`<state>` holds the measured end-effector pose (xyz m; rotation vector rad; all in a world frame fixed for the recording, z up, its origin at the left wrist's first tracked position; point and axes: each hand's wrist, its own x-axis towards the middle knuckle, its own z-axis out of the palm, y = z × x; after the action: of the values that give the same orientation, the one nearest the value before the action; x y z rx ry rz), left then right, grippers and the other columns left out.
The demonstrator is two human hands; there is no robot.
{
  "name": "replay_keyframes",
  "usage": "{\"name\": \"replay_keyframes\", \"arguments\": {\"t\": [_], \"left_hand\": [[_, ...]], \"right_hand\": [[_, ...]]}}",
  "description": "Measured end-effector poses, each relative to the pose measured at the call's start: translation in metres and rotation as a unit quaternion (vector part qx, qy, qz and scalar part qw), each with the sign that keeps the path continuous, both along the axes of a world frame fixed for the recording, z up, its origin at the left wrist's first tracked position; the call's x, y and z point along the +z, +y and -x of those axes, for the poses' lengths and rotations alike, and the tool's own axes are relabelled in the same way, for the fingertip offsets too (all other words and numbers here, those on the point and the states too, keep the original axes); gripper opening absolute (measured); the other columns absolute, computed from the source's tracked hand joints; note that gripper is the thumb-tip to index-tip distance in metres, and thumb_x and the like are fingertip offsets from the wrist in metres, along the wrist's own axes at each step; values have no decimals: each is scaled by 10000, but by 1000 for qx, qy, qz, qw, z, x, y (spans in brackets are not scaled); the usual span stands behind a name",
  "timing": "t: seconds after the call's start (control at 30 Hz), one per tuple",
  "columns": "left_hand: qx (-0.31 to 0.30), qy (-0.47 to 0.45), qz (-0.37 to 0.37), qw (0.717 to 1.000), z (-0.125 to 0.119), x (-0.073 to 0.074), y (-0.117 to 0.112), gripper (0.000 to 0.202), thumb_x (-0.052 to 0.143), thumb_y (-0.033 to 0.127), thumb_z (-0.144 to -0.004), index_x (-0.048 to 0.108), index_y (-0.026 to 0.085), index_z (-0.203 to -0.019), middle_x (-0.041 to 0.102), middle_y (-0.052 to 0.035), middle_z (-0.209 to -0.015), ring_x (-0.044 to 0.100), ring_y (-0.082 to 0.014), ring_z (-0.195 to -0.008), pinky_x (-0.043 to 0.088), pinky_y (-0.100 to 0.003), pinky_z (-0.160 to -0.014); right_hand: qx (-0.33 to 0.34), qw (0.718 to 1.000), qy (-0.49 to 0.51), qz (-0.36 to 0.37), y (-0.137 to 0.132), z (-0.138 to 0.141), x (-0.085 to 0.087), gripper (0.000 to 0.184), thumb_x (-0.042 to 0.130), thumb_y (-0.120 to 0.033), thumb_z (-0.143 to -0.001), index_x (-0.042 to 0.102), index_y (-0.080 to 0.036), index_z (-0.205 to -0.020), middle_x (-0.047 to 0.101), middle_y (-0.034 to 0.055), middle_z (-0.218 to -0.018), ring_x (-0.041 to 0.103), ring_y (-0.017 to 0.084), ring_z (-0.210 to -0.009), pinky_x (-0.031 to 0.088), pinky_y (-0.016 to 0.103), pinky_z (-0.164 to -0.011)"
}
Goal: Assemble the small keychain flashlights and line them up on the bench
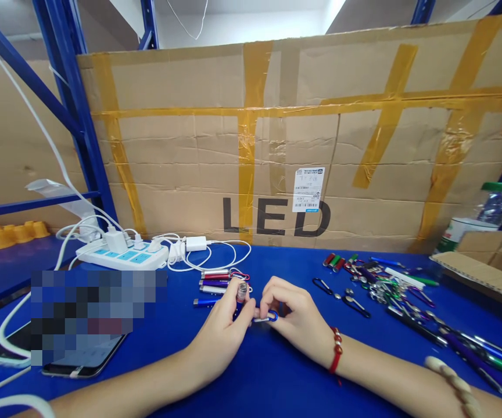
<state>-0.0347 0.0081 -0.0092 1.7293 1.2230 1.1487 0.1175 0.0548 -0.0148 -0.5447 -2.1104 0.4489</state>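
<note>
My left hand [218, 334] is closed around a small flashlight [242, 289], its silvery end pointing up and most of its dark blue body hidden by the fingers. Between the fingertips of my right hand [297, 313] is a blue carabiner [272, 316], close to the flashlight. Whether the two are joined cannot be made out. Just beyond my left hand lies a row of similar small flashlights [214, 289] in silver, red, purple and blue. To the right of my right hand lie a black carabiner [322, 285] and another dark clip [356, 306].
A pile of carabiners and metal fittings [375, 284] spreads over the blue table's right side, with pen-like tubes [473, 354] nearer me. Phones [81, 363], cables and a power strip [124, 255] occupy the left. A cardboard wall [181, 162] stands behind; an open carton [477, 273] sits right.
</note>
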Motion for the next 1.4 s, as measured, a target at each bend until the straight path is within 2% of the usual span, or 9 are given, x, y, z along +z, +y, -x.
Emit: {"name": "replay_keyframes", "arguments": {"t": [0.13, 0.27, 0.37, 0.5, 0.57, 0.7, 0.9, 1.03, 1.4], "left_hand": [[13, -18, -11, 1000, 2, -6, 6, 143, 368, 315, -884, 346, 213, -785, 357, 43, -727, 343, -120, -648, 311, -242, -590], [34, -18, -28, 999, 2, -7, 8, 109, 393, 301, -873, 368, 214, -813, 386, 38, -747, 390, -134, -711, 341, -262, -667], [53, -20, -48, 997, 1, -6, 8, 129, 405, 300, -867, 365, 213, -782, 390, 39, -733, 402, -135, -701, 346, -265, -670], [86, -50, -65, 993, 2, -2, 7, 150, 422, 317, -858, 369, 209, -769, 415, 33, -734, 423, -136, -703, 357, -264, -658], [99, -70, -58, 991, 2, -1, 6, 153, 441, 327, -847, 368, 211, -779, 431, 29, -747, 441, -142, -723, 360, -264, -655], [108, -64, -75, 989, 0, 2, 4, 146, 425, 308, -855, 357, 213, -769, 416, 33, -734, 437, -134, -713, 357, -262, -664], [118, 5, -147, 982, 0, 2, -1, 124, 409, 247, -868, 357, 218, -759, 377, 47, -696, 395, -117, -645, 348, -241, -638], [109, 13, -142, 984, 0, 2, -1, 140, 384, 241, -874, 339, 222, -743, 381, 48, -687, 399, -119, -642, 349, -236, -629], [102, 32, -124, 987, -2, 5, 0, 155, 381, 263, -866, 331, 222, -725, 428, 52, -645, 422, -114, -582, 348, -227, -567]], "right_hand": [[15, 1000, -14, 8, 0, -1, -1, 208, 598, -307, -806, 561, -170, -654, 533, -2, -718, 472, 64, -553, 367, 175, -498], [32, 999, -19, 14, -2, -1, 1, 144, 567, -240, -819, 560, -174, -692, 536, 0, -742, 481, 60, -558, 376, 164, -493], [21, 999, -41, 27, -7, 0, 3, 44, 603, -178, -748, 561, -179, -758, 552, -4, -797, 506, 49, -542, 390, 162, -487], [6, 998, -53, 38, -11, 0, 5, 346, 666, -192, -655, 549, -201, -980, 572, -3, -894, 532, 40, -507, 405, 166, -463], [3, 999, -38, 35, -10, 0, 5, 322, 617, -201, -718, 561, -201, -1036, 579, 4, -884, 537, 36, -500, 412, 165, -464], [7, 1000, -14, 6, -7, -1, 4, 239, 536, -187, -799, 632, -182, -1018, 601, 20, -802, 532, 50, -517, 421, 169, -477], [33, 999, -5, -11, -7, -1, 3, 277, 613, -224, -750, 648, -148, -1014, 605, 25, -788, 511, 38, -456, 418, 174, -461], [22, 999, -18, -22, -7, 0, 4, 270, 559, -207, -791, 651, -153, -1038, 599, 18, -726, 511, 52, -483, 411, 173, -471], [7, 999, -33, -30, -9, -1, 3, 250, 561, -206, -762, 648, -167, -994, 577, -1, -695, 485, 45, -446, 394, 169, -457]]}}
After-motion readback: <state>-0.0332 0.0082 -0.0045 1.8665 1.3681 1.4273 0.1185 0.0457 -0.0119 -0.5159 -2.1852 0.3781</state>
